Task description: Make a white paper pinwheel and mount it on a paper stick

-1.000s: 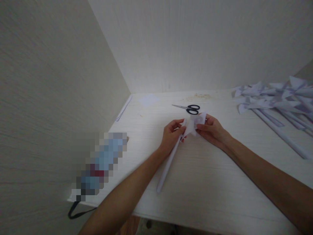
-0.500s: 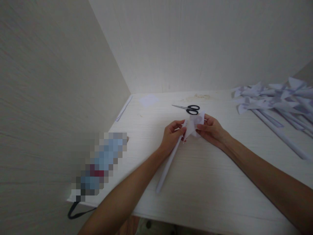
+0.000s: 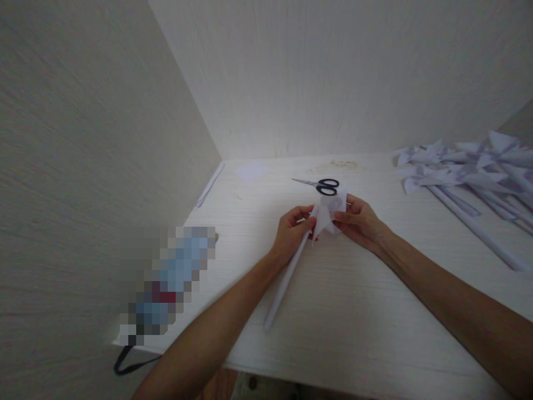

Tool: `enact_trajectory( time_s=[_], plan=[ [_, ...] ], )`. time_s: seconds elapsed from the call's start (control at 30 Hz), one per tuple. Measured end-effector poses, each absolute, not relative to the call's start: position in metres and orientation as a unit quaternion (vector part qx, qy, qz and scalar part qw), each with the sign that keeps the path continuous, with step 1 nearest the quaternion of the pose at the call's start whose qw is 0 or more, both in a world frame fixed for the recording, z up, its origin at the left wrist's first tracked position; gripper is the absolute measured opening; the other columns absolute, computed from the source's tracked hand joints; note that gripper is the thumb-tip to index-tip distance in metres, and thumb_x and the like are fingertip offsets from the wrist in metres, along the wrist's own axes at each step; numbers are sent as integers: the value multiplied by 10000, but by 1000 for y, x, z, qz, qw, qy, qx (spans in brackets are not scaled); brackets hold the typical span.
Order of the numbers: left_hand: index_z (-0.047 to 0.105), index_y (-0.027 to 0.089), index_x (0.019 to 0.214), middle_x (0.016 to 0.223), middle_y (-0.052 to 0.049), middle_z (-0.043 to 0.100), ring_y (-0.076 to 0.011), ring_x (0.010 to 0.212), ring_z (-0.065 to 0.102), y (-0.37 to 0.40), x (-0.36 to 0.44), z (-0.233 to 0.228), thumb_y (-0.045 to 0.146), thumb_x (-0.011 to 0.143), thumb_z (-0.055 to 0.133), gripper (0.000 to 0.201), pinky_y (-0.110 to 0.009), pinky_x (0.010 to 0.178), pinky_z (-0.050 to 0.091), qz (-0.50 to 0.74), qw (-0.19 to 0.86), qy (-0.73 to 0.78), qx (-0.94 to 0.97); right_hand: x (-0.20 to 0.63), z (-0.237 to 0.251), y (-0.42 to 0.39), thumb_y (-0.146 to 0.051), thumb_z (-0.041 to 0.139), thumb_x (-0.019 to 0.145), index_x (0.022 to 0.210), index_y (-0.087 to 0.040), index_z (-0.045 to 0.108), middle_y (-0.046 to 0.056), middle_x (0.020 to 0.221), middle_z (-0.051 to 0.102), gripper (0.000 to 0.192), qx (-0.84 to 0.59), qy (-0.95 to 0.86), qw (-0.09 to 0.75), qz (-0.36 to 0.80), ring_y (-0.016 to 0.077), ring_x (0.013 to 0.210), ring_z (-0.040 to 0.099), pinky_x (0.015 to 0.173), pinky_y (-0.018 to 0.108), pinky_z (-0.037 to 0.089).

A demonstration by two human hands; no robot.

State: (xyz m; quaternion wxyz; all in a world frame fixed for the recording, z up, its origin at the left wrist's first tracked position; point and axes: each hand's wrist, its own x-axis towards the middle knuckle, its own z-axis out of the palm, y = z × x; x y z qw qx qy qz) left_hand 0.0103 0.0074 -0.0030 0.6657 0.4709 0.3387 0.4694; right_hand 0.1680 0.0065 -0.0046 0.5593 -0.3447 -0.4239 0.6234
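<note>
The folded white paper piece with pointed flaps (image 3: 325, 219) is held above the table between the person's two hands, right against the upper end of a slim white rolled-paper stick (image 3: 287, 278). The left hand (image 3: 291, 230) is closed around the stick near that end, its thumb beside the paper. The right hand (image 3: 360, 219) pinches the paper's far side between thumb and fingers. From where I stand, the flaps look shaped already; whether paper and stick are fastened together I can't tell, as the fingers cover the join.

Over to the right lies a heap of similar white pointed paper shapes with rolled stems (image 3: 462, 172), which I'd judge finished or nearly so. A flat white paper sheet (image 3: 252, 171) near the back looks unworked, and a narrow folded white paper strip (image 3: 210, 185) lies along the left edge.

Black-handled metal scissors (image 3: 320, 185) rest just beyond the hands, touched by neither. The pale, wood-grained table (image 3: 375, 311) has faint brownish marks (image 3: 343, 163) towards the light-coloured back wall (image 3: 316, 78). A greyish wall (image 3: 83, 139) closes the left side, beside a blurred-out bluish object (image 3: 179, 266) with a dark strap (image 3: 133, 366) hanging over the edge.
</note>
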Motion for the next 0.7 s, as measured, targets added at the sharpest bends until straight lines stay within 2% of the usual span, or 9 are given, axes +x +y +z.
enact_trajectory(
  time_s=[0.4,0.6,0.7],
  plan=[
    [588,145,802,672,24,558,-55,470,500,7,11,1,283,558,673,293,-206,441,447,466,677,332,463,166,-2,5,-185,745,512,825,-216,580,-3,792,630,356,-346,-414,561,628,138,688,586,688,308,484],
    [593,149,797,621,35,552,-63,469,503,10,11,2,296,525,685,322,-211,441,448,473,678,335,451,164,-3,8,-135,746,464,1014,-345,475,-25,1017,553,648,-348,-436,614,558,131,823,556,691,263,470],
    [596,146,813,603,35,552,-67,466,504,12,11,-1,299,525,686,338,-212,442,448,476,674,339,452,166,-8,11,-147,750,469,958,-334,494,-18,1092,505,583,-361,-475,643,480,148,950,513,754,277,448]
  ],
)
